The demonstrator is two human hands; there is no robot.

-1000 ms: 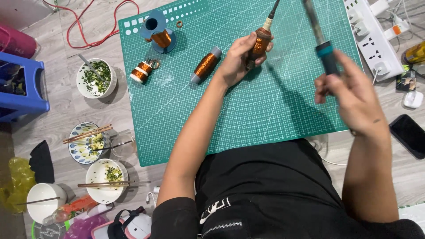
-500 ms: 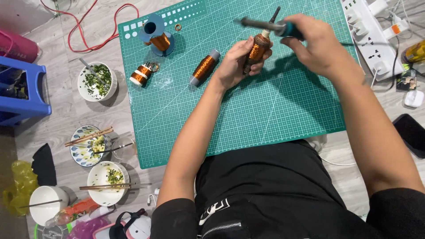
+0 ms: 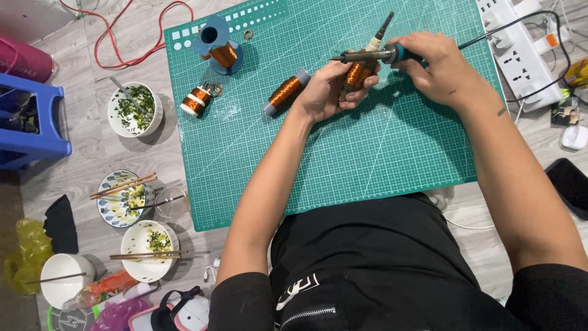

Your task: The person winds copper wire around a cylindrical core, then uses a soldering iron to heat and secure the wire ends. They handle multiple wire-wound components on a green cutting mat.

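My left hand (image 3: 324, 92) grips a motor rotor (image 3: 357, 72) wound with copper wire, its shaft sticking up and away from me, above a green cutting mat (image 3: 343, 153). In my right hand (image 3: 438, 67) is a soldering iron (image 3: 367, 56) with a blue handle, lying level, its tip pointing left across the top of the rotor. A copper wire spool (image 3: 285, 92) lies on the mat just left of my left hand. Two more copper spools sit further left: one on a blue holder (image 3: 219, 48), one on its side (image 3: 197, 101).
A white power strip (image 3: 525, 46) with black cables lies at the mat's right. Left of the mat are bowls of food with chopsticks (image 3: 125, 196), a blue plastic stool (image 3: 30, 122), a red cable (image 3: 131, 37) and a dark phone (image 3: 569, 184) at the right.
My right hand has swung the soldering iron from upright at the right down and left, so it now lies level with its tip over the rotor. My left hand has kept the rotor almost still.
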